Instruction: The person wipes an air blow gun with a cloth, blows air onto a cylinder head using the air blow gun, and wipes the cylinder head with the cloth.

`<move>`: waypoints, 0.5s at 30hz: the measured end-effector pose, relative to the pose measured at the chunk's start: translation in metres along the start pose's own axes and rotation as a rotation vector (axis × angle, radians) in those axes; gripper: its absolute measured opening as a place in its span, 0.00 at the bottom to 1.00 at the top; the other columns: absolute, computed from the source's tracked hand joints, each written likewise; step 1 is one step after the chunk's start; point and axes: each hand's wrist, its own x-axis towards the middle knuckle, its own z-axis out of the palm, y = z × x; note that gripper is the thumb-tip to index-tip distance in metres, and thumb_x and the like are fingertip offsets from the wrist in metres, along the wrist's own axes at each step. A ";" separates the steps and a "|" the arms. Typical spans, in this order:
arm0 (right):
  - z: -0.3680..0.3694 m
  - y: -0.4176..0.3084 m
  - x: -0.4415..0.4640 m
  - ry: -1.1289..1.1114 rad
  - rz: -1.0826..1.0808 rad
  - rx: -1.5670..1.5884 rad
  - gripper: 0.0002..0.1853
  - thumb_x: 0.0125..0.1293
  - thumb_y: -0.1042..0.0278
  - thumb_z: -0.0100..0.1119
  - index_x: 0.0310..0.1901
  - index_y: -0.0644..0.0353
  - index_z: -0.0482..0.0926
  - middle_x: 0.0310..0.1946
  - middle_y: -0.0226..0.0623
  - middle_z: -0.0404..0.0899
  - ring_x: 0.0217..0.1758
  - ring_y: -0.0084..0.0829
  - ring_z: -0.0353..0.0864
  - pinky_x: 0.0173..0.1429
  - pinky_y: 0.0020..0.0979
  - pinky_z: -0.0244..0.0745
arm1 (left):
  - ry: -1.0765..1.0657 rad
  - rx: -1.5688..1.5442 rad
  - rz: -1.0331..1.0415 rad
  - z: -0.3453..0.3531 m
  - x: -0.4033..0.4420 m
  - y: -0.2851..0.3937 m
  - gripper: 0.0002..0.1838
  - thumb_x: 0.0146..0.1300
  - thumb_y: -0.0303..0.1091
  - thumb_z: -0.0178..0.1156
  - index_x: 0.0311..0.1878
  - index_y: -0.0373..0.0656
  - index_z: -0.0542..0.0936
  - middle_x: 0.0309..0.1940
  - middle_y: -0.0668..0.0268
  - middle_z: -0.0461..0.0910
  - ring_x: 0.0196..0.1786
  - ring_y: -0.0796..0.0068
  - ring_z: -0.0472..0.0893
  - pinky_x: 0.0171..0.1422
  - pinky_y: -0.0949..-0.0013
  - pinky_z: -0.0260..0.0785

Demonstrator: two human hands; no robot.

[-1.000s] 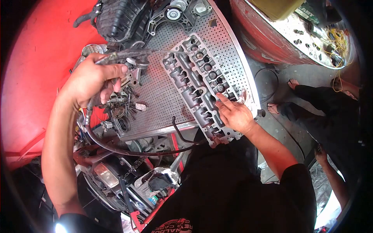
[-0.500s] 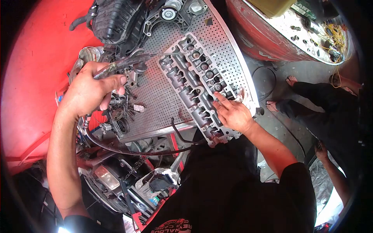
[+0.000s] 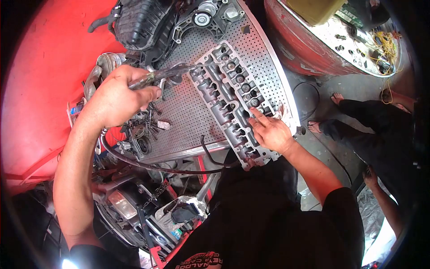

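A grey metal cylinder head [image 3: 230, 103] lies at a slant on the perforated metal table [image 3: 179, 130]. My left hand [image 3: 123, 96] is wrapped round the handle of an air blow gun [image 3: 156, 77], whose thin nozzle reaches over the upper end of the cylinder head. A dark hose [image 3: 148, 167] curves from below this hand toward my body. My right hand [image 3: 271, 133] rests on the lower right side of the cylinder head, fingers apart, with the index finger at the row of round bores. A whitish cloth [image 3: 286, 117] lies just beyond it.
A black ribbed engine part [image 3: 141, 22] and a bracket with a pulley [image 3: 202, 19] sit at the table's top. Bolts and small parts [image 3: 143, 134] lie at its left. A red drum [image 3: 300, 49] stands upper right. Another person's legs and arm [image 3: 367, 112] are at the right.
My left hand and the blow gun have moved right, bringing the nozzle further over the cylinder head. My right hand remains at about the same place on it.
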 end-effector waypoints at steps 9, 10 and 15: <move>-0.003 -0.003 -0.002 0.004 -0.002 -0.009 0.19 0.59 0.66 0.63 0.53 0.59 0.82 0.68 0.43 0.71 0.36 0.38 0.86 0.40 0.40 0.84 | -0.049 0.071 0.128 -0.001 0.003 -0.005 0.09 0.65 0.36 0.66 0.39 0.39 0.84 0.23 0.71 0.79 0.20 0.83 0.72 0.25 0.72 0.66; -0.003 -0.003 -0.001 0.003 -0.002 -0.013 0.19 0.59 0.66 0.63 0.53 0.59 0.82 0.67 0.44 0.71 0.36 0.38 0.86 0.40 0.39 0.84 | -0.041 -0.004 0.064 0.002 -0.005 0.002 0.09 0.65 0.36 0.65 0.38 0.38 0.84 0.24 0.71 0.79 0.19 0.82 0.72 0.24 0.72 0.65; -0.004 -0.003 -0.002 -0.015 0.010 -0.005 0.20 0.59 0.67 0.62 0.53 0.60 0.81 0.67 0.44 0.71 0.37 0.38 0.86 0.42 0.39 0.84 | -0.027 -0.233 -0.001 0.017 -0.011 -0.005 0.10 0.67 0.35 0.62 0.38 0.36 0.82 0.26 0.69 0.81 0.16 0.82 0.73 0.22 0.72 0.64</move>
